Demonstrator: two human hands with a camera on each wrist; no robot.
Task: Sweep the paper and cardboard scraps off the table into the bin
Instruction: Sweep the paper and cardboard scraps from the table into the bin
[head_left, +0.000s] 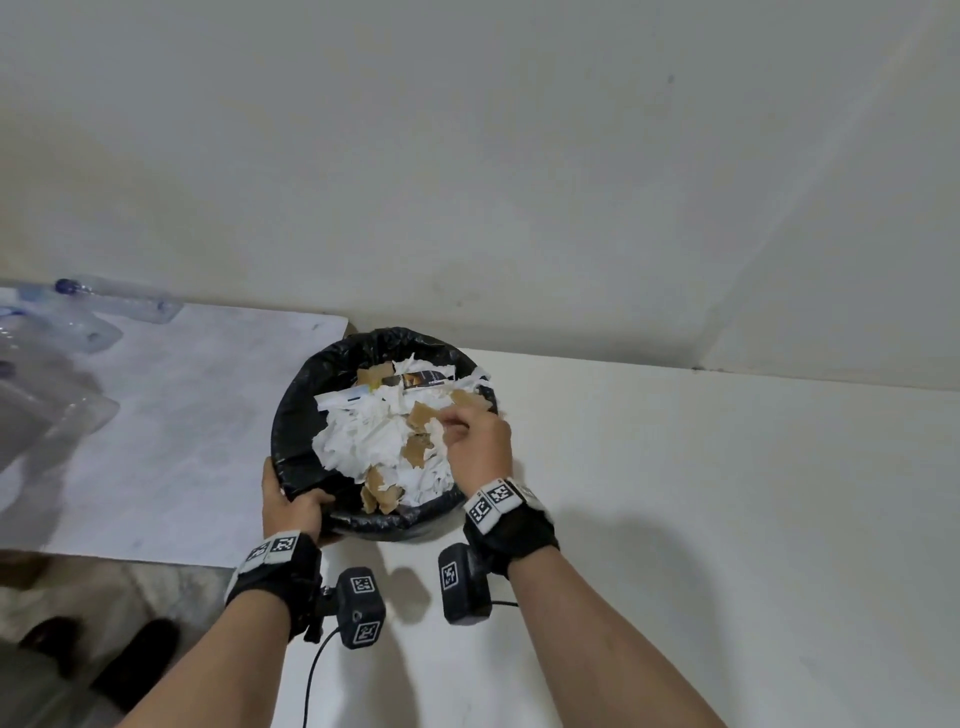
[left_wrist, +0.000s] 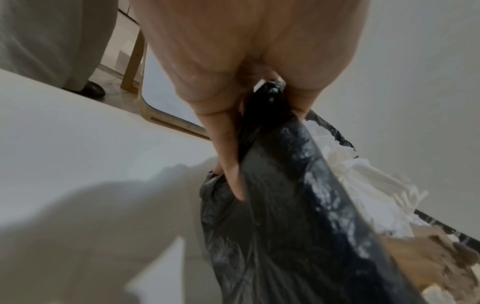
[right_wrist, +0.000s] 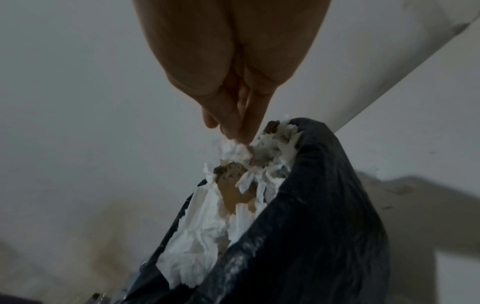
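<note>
**Bin held at the table edge, right hand over the scraps**

Here the bin (head_left: 301, 415) — round, lined with a black bag — sat tilted at the near-left edge of the white table (head_left: 701, 493), filled close to its rim with white paper scraps (head_left: 358, 441) and torn brown cardboard pieces (head_left: 382, 493). The left hand (head_left: 291, 506) gripped the bin's near rim: the left wrist view showed the thumb (left_wrist: 228, 164) pressed along the outside of the bag while the other fingers curled over the rim to the inside, so the liner was pinched between them.

The right hand (head_left: 475, 441) hung directly above the heap inside the bin, toward its right side. Its fingers (right_wrist: 233, 123) were drawn together and pointed down, their tips touching or just above the topmost white scrap — whether they actually pinched a piece could not be told from any view. A brown cardboard scrap (head_left: 422, 414) lay just left of those fingertips.

To the left stood a second, pale tabletop (head_left: 182, 415), with clear plastic bottles (head_left: 104, 301) lying on their sides at its far-left end, well apart from the bin. Dark shoes (head_left: 130, 660) showed on the floor below.
</note>
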